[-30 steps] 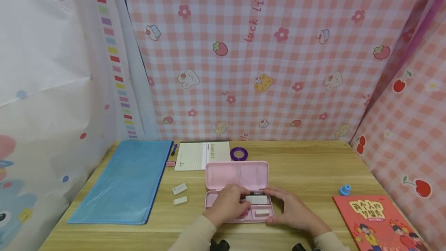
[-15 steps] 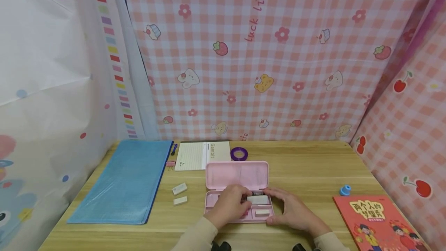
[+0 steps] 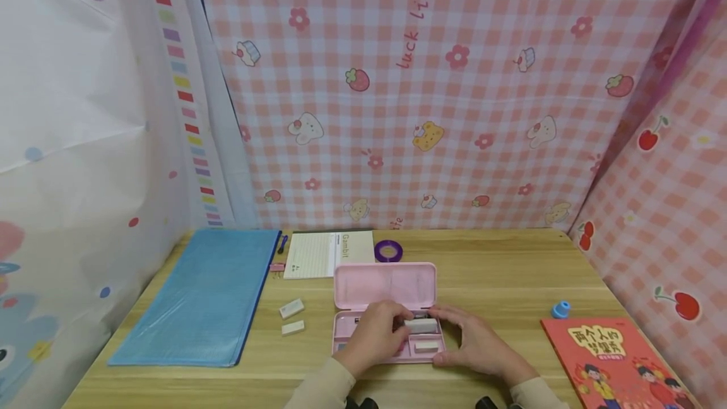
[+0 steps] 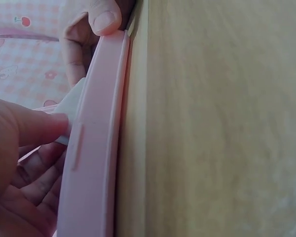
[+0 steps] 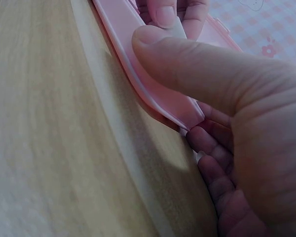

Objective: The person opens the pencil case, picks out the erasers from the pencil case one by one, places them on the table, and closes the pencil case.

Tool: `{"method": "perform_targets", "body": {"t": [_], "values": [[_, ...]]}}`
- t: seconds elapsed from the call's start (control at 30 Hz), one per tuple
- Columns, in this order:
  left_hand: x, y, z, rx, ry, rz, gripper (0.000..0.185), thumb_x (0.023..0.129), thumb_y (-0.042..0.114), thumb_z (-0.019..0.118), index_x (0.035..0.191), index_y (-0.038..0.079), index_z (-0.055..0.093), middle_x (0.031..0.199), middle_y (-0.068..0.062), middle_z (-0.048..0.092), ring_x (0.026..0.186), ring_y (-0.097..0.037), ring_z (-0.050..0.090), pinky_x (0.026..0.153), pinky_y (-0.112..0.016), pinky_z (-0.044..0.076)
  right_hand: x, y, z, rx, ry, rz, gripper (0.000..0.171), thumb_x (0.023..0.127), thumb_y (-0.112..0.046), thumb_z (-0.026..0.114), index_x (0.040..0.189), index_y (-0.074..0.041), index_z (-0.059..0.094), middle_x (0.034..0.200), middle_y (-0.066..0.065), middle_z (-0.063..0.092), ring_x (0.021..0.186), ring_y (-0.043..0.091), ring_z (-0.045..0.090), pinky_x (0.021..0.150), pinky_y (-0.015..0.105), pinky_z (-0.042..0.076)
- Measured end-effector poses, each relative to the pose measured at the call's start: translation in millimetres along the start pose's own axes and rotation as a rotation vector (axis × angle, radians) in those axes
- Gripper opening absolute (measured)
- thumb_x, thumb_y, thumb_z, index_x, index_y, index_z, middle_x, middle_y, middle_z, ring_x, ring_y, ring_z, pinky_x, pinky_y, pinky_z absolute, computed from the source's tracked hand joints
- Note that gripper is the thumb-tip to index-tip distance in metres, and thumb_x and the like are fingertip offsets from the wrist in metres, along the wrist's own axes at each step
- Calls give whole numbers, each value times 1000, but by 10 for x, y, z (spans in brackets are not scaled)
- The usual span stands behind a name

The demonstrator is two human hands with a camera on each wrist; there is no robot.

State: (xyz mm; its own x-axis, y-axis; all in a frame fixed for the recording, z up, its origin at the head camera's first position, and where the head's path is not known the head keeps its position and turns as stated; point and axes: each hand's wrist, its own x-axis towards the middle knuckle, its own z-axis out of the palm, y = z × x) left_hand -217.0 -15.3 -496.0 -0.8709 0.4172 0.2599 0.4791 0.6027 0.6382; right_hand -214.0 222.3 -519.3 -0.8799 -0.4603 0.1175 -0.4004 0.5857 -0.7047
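A pink pencil case [image 3: 375, 288] stands on the table with its lid raised. My left hand [image 3: 377, 333] reaches into it and pinches a white eraser [image 3: 421, 326] between thumb and fingers, over the back compartment. In the left wrist view the eraser [image 4: 71, 105] sits tilted behind the case's front wall [image 4: 91, 148]. My right hand [image 3: 477, 343] grips the case at its right end, thumb at the front corner and fingers along the side. A smaller white eraser [image 3: 426, 347] lies in the front right compartment. Dark items behind the pinched eraser are mostly hidden.
Two white erasers [image 3: 292, 308] lie left of the case, beside a blue folder [image 3: 195, 302]. Behind are a notepad [image 3: 312, 256], a purple tape roll [image 3: 389, 251] and a pink clip [image 3: 277, 267]. A red book [image 3: 613, 358] and a small blue object [image 3: 561, 310] are at right.
My left hand has shifted slightly right with the eraser, which now looks more tilted. The right hand keeps its place on the pencil case.
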Motion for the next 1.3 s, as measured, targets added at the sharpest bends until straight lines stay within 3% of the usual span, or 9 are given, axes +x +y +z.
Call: {"method": "perform_targets", "body": {"t": [0.27, 0.47, 0.7, 0.87, 1.3], "values": [[-32, -16, -22, -138, 27, -35, 14, 81, 3, 72, 95, 8, 73, 75, 11, 56, 68, -1, 50, 64, -19, 46, -4, 14, 10, -11, 3, 4, 84, 65, -54, 83, 135, -17, 55, 140, 1, 51, 130, 26, 42, 104, 55, 34], [-74, -48, -93, -149, 69, -37, 15, 81, 4, 72, 96, 9, 73, 77, 11, 60, 70, -2, 52, 66, -20, 48, 2, 12, 9, -16, 6, -4, 84, 64, -54, 83, 135, -18, 56, 141, 2, 51, 131, 25, 42, 104, 54, 34], [-159, -106, -245, -161, 126, -32, 16, 81, 2, 72, 94, 10, 72, 81, 5, 64, 72, -4, 55, 67, -22, 49, 2, -15, -3, -9, 4, -4, 85, 65, -54, 83, 136, -18, 55, 141, 3, 51, 131, 26, 42, 105, 54, 33], [-209, -160, -358, -202, 123, -46, 15, 83, 1, 71, 97, 6, 71, 82, 4, 63, 72, -6, 55, 66, -22, 50, 0, -12, -3, -2, 5, 0, 85, 64, -53, 84, 136, -18, 55, 141, 2, 50, 131, 25, 42, 105, 53, 32], [-370, -311, -723, -203, 153, -114, 12, 86, 6, 71, 96, 13, 72, 82, 8, 63, 74, -9, 57, 65, -23, 51, 0, -5, -2, -5, 10, 9, 86, 63, -53, 84, 136, -20, 55, 140, 3, 51, 130, 27, 42, 105, 54, 33]]}}
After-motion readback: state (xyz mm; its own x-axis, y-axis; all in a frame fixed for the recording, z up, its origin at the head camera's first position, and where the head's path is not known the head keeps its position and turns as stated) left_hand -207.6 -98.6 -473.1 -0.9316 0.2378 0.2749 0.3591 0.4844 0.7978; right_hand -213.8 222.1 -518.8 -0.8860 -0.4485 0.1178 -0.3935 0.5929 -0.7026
